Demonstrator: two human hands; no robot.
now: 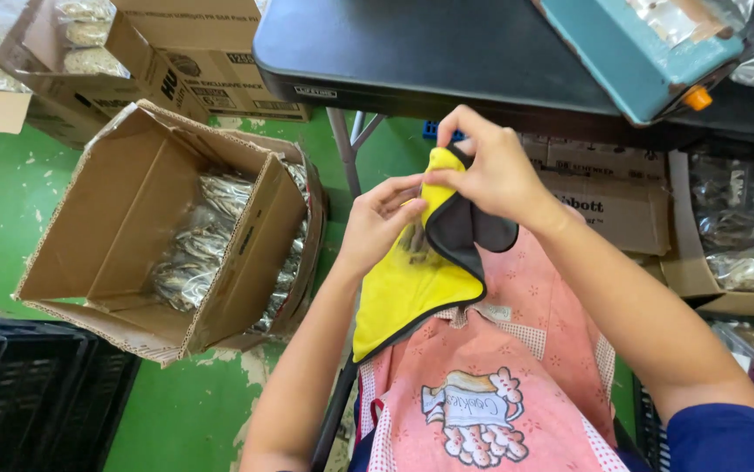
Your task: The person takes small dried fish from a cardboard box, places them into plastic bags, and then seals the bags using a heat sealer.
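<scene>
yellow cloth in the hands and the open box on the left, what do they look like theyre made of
Yellow cloth: looks like soft plush fabric, maybe microfibre, matte, dark grey on the reverse with dark stitched edging; it drapes and folds between the left hand and right hand. Open box: brown corrugated cardboard, matte; the fluted layer shows along its cut flap edges.

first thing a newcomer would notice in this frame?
The bright yellow cloth with a dark lining, mid-frame, pinched by the right hand at its top edge and steadied by the left hand over a pink apron. Next, the open cardboard box at left on the green floor, holding clear packets.
</scene>
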